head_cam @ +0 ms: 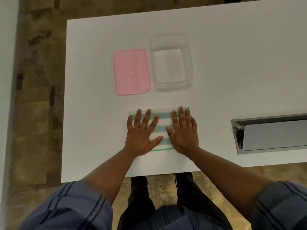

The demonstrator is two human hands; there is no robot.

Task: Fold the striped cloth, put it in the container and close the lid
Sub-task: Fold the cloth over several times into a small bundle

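The striped cloth [162, 129], white with teal bands, lies flat on the white table [232, 63] near its front edge. My left hand [142, 134] presses palm down on the cloth's left half, fingers spread. My right hand [183, 131] presses flat on its right half, fingers together. Both hands cover much of the cloth. Beyond the cloth stands the clear rectangular container [172, 61], with nothing in it. Its pink lid [132, 71] lies flat on the table just left of the container.
A grey metal cable slot [270, 134] with an open flap is set into the table at the right. The table's left edge and front edge border a mottled brown floor [36, 97]. My legs show under the front edge.
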